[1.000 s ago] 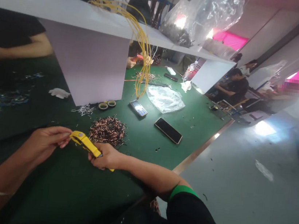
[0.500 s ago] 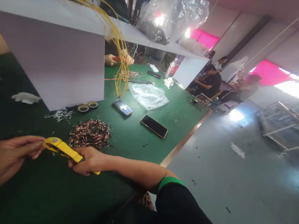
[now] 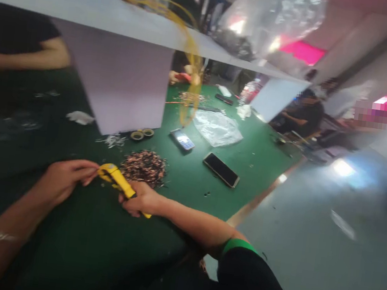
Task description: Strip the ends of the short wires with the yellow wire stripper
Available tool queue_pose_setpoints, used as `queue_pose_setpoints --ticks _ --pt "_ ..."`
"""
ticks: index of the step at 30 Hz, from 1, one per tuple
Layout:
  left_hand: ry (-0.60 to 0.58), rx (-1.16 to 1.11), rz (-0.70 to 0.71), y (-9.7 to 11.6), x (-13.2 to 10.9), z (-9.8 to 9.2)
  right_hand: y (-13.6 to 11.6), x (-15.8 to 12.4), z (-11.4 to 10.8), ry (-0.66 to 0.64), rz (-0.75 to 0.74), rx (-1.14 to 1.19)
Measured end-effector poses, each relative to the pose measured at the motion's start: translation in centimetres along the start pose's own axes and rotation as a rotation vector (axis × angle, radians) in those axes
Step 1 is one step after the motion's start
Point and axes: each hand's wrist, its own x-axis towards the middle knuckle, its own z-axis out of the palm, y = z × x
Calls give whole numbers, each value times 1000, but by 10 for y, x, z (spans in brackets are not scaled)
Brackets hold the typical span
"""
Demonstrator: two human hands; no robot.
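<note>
My right hand (image 3: 139,199) is closed around the handle of a yellow wire stripper (image 3: 117,182), whose tip sticks out below my fist. My left hand (image 3: 66,178) is at the stripper's rounded head, with the fingertips against it. Anything pinched there is too small to see. Just beyond the tool lies a heap of short cut wires with copper ends (image 3: 144,168) on the green table mat (image 3: 188,187). A bundle of yellow cables (image 3: 194,64) hangs blurred over the edge of a white shelf (image 3: 90,10), out of reach of both hands.
Two phones (image 3: 182,139) (image 3: 221,170), a plastic bag (image 3: 217,129), tape rolls (image 3: 141,134) and a small pile of silver wire bits (image 3: 112,140) lie on the mat. A co-worker's hands (image 3: 184,76) show past a white shelf support (image 3: 112,82). The table's edge (image 3: 265,192) borders a grey floor.
The whole view has swung, with the scene shifting right and blurring. My left hand sits nearer the stripper's head. The stripper stays in my right hand.
</note>
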Motion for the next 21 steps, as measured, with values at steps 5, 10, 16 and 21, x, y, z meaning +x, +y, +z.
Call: queue_pose_setpoints --ticks 5,10,16,21 --pt "-27 -45 49 -19 -1 -3 14 -1 6 42 58 115" --pt "-121 -145 37 -34 2 -2 22 -1 7 97 57 191" --pt "-119 -184 40 -33 -1 2 26 -2 11 99 62 150" --pt "-108 -197 49 -32 -2 -2 28 -2 6 74 63 199"
